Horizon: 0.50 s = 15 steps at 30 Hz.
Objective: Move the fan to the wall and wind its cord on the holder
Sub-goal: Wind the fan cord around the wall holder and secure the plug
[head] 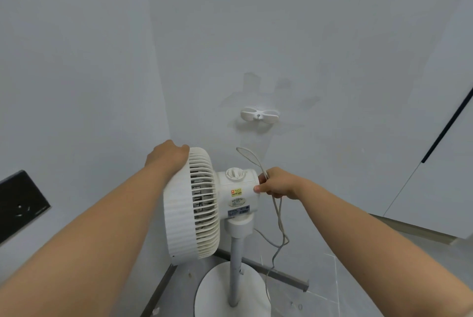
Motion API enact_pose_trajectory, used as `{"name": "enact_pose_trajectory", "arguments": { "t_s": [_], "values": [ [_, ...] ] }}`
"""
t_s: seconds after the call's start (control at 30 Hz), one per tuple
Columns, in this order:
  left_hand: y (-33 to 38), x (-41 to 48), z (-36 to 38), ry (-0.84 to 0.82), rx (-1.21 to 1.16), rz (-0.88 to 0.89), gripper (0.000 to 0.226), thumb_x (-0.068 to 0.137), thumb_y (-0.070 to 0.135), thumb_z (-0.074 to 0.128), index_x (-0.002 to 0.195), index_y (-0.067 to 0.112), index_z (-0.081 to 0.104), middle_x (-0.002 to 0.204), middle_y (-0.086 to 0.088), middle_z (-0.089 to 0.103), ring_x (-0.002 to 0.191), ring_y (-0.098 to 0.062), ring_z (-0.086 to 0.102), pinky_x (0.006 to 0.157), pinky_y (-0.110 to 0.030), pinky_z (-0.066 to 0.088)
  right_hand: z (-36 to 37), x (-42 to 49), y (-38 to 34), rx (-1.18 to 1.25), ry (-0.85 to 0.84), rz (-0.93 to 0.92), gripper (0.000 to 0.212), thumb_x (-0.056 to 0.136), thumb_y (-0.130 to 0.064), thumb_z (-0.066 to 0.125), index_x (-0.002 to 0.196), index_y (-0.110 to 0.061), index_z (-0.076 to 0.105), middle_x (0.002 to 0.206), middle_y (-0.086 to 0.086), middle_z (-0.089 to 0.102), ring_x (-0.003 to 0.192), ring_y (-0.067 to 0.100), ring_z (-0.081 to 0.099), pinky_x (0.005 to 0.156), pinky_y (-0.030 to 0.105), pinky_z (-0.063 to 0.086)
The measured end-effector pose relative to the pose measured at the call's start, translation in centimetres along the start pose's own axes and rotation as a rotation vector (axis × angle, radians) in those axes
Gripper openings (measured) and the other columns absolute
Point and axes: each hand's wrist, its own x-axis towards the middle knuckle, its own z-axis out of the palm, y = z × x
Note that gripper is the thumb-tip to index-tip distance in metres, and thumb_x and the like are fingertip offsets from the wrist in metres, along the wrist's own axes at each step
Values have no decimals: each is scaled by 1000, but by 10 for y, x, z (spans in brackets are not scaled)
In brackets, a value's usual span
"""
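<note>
A person steadies a white fan (192,204) in a room corner, just below the holder (259,114) on the wall (307,48). The left hand (167,156) has its grip clamped over the grille rim. The right hand (277,183) has its grip closed on a loop of cord (279,217) behind the motor housing. The base (217,288) likely needs settling first, then slack lifted around the holder's 2 wings. A black panel (18,204) and a dark-edged door (445,124) flank the spot; neither appears to block the reach.
</note>
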Motion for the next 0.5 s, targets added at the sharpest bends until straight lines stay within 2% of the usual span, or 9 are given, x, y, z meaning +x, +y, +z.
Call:
{"name": "enact_pose_trajectory", "arguments": {
  "t_s": [0.1,0.17,0.27,0.33,0.43,0.5],
  "values": [
    [1,-2,0,7,113,42,49,95,35,29,131,6,45,139,-16,47,125,-36,44,98,-37,37,-18,-13,-3,71,36,1,26,90,5,44,108,-5,60,75,6,49,56,12,39,49,21,32],
    [6,-6,0,21,181,40,44,95,30,29,129,8,46,137,-15,47,124,-35,45,98,-37,37,-31,-21,-8,112,50,-11,35,88,11,34,110,-5,56,82,7,56,58,13,43,52,22,36],
    [24,-12,2,33,351,84,42,94,26,31,132,14,45,138,-11,43,128,-31,38,103,-41,32,-49,-32,-17,170,92,-80,31,88,14,31,108,-1,50,79,10,59,63,16,53,53,23,46],
    [40,-18,12,19,424,219,42,94,25,36,135,17,45,142,-8,41,133,-29,32,107,-42,29,-61,-39,-21,214,146,-126,25,89,14,32,103,1,48,78,14,60,66,20,60,52,22,54],
    [66,-28,36,-26,236,479,39,88,9,44,124,17,59,140,-7,48,134,-25,35,109,-34,31,-78,-46,-25,265,143,-180,19,91,13,36,95,-2,48,82,17,63,72,23,66,58,23,57],
    [86,-40,50,-161,11,527,44,84,-4,42,118,13,64,135,-7,54,129,-21,44,104,-23,32,-86,-49,-26,271,125,-219,16,94,9,41,89,-4,49,85,17,65,76,22,68,63,25,58]
  ]
}}
